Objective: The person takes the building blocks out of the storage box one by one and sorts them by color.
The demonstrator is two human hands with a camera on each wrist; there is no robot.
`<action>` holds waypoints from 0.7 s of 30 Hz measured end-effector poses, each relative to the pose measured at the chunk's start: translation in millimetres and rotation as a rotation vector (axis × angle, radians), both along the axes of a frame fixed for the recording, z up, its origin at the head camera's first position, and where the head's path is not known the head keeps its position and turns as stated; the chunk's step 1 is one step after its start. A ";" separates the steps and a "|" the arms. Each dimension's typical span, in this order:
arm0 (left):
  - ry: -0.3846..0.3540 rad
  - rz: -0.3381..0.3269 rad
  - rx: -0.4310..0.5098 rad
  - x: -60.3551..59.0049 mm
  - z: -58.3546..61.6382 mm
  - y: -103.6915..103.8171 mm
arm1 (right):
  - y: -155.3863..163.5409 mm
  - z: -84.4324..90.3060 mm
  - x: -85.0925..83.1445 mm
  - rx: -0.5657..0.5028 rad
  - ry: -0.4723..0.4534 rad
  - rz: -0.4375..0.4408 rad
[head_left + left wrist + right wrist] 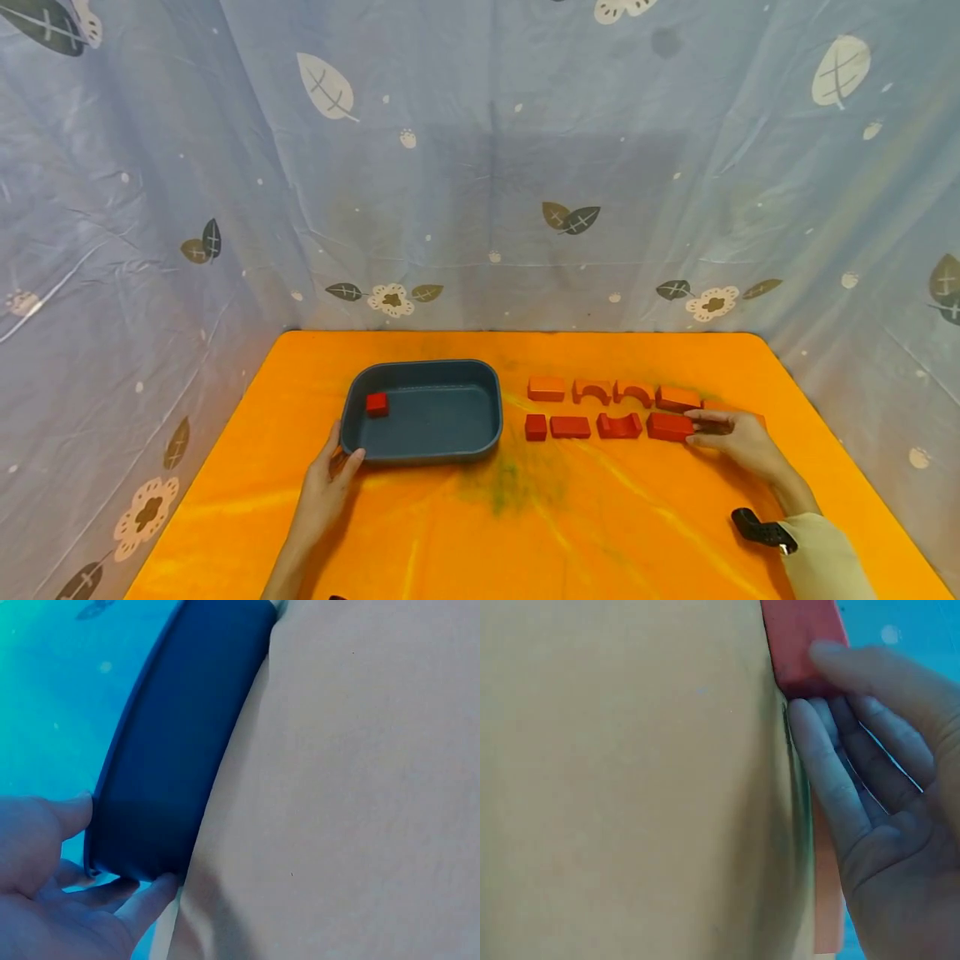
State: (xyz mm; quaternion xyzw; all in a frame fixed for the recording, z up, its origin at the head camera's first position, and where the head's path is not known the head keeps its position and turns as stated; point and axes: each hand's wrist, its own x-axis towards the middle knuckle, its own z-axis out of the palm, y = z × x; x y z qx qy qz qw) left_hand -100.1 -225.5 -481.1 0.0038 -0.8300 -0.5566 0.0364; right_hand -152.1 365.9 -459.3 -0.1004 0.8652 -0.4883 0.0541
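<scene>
A dark blue tray (420, 454) sits left of centre on the orange table, with a small red cube (377, 404) in its back left corner. My left hand (341, 454) holds the tray's front left corner; in the left wrist view the thumb and fingers (150, 892) clasp the tray wall (180, 750). To the tray's right, several red and orange blocks lie in two rows. My right hand (697, 425) pinches the right end of the front row's last red block (667, 427). In the right wrist view the thumb lies over that block (802, 637) and the fingers (817, 765) meet its end.
The back row holds flat and arched orange blocks (592, 392); the front row holds a cube (536, 427), a flat block (570, 427) and a notched one (618, 426). A leaf-printed blue curtain (480, 208) closes in the table's back and sides.
</scene>
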 end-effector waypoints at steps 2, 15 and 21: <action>-0.003 0.000 0.000 -0.1 0.0 0.1 | 16.9 -30.5 -14.0 0.002 0.031 -0.018; -0.011 -0.002 -0.016 1.4 0.2 0.7 | -25.3 -9.4 -5.1 0.348 0.296 -0.166; -0.002 -0.002 -0.025 1.2 -1.9 -0.6 | -72.2 10.0 -15.7 0.257 0.338 -0.087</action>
